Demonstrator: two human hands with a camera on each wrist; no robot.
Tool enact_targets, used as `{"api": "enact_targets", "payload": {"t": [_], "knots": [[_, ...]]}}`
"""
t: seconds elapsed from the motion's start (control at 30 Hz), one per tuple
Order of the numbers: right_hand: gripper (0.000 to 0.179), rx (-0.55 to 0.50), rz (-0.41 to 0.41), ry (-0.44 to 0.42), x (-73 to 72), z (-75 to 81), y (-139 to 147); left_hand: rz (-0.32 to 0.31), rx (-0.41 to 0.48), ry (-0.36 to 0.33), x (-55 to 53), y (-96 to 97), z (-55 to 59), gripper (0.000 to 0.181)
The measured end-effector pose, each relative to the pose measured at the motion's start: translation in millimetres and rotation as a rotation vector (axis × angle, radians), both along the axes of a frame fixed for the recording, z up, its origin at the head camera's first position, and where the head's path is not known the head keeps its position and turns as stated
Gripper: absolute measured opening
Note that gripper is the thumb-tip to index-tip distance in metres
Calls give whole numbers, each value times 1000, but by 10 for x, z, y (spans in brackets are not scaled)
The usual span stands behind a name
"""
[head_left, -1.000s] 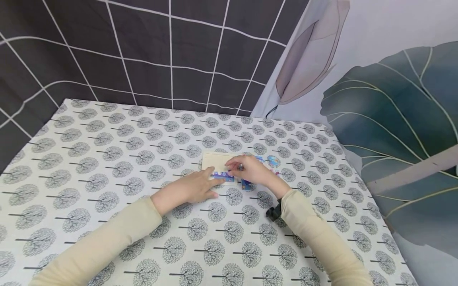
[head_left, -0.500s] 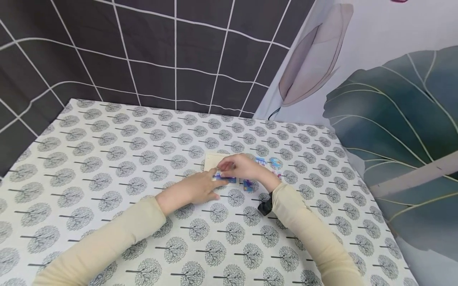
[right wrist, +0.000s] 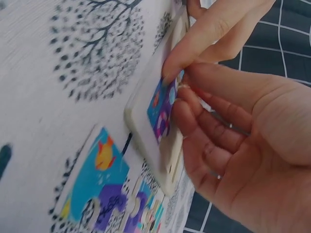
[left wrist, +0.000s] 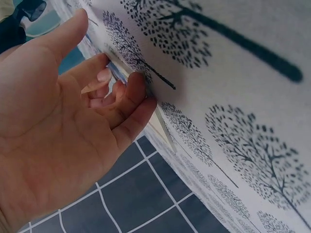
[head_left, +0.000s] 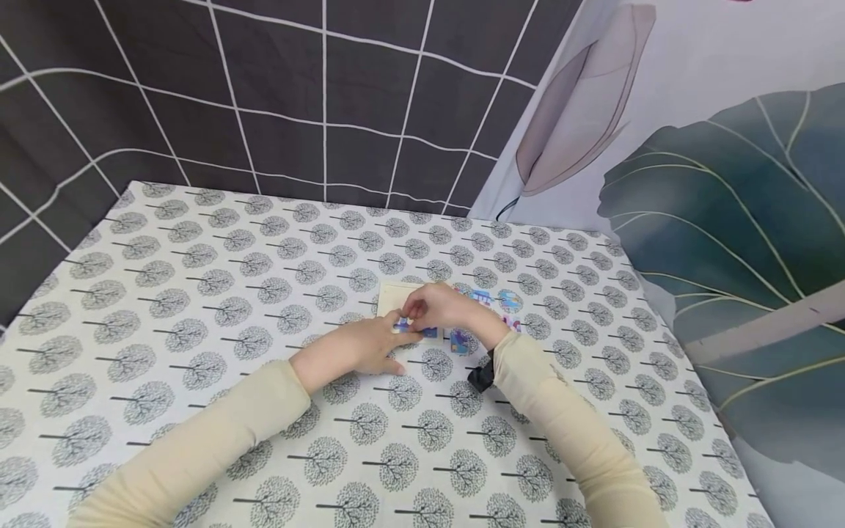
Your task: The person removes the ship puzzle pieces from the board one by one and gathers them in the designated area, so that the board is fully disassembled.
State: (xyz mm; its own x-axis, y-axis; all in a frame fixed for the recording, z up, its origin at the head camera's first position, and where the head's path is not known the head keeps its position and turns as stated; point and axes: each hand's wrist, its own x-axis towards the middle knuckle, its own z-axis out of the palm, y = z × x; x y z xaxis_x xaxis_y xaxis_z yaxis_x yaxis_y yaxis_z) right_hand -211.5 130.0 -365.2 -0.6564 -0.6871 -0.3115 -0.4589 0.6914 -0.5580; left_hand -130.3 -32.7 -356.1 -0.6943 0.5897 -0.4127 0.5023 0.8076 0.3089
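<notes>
A pale puzzle board (head_left: 391, 295) lies on the patterned cloth, with blue and purple jigsaw pieces (right wrist: 158, 114) set along its near side. My left hand (head_left: 366, 345) rests at the board's left end, thumb spread away. Its index finger (right wrist: 192, 46) presses down on the pieces, while other fingers reach over the board's edge in the left wrist view. Bent over the board, my right hand (head_left: 441, 304) pinches a jigsaw piece between thumb and fingertips, close beside the left index finger. Those fingertips hide most of that piece.
Just right of the board lies a loose blue and purple jigsaw piece (head_left: 459, 342) with an orange fish. Farther right are more loose pieces, a light blue one (head_left: 510, 299) and a pink one (head_left: 511, 323). A dark grid-patterned curtain (head_left: 264, 95) hangs behind the table.
My right hand has come left and lower over the board, bringing its fingertips down to the row of pieces. The left hand stays at the board's left end.
</notes>
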Motion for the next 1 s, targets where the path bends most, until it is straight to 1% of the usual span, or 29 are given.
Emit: {"api": "enact_targets", "payload": {"t": [0.2,0.33,0.43,0.5,0.6,0.67,0.73,0.87,0.93,1.0], "knots": [[26,53,-53,-22,10,21,-55,3,6,4,16,6,26,66],[27,76,-54,-36,6,44,-77,16,-9,-10,7,19,36,67],[26,76,-39,-38,5,51,-79,35,-19,-26,-2,27,29,68],[25,56,-17,-14,11,41,-71,47,-23,-30,-9,29,27,69],[23,15,21,72,44,7,-45,54,-22,-41,-18,30,34,69],[22,-21,42,137,73,-27,-26,45,-23,-41,-22,32,38,68],[23,-56,52,182,104,-53,-3,42,-23,-52,-21,36,40,66],[30,-129,62,196,149,-85,63,59,-54,-58,-10,48,43,67],[33,-148,68,194,164,-100,103,62,-77,-55,-4,54,39,68],[36,-154,80,210,175,-122,137,54,-94,-50,1,57,34,69]]}}
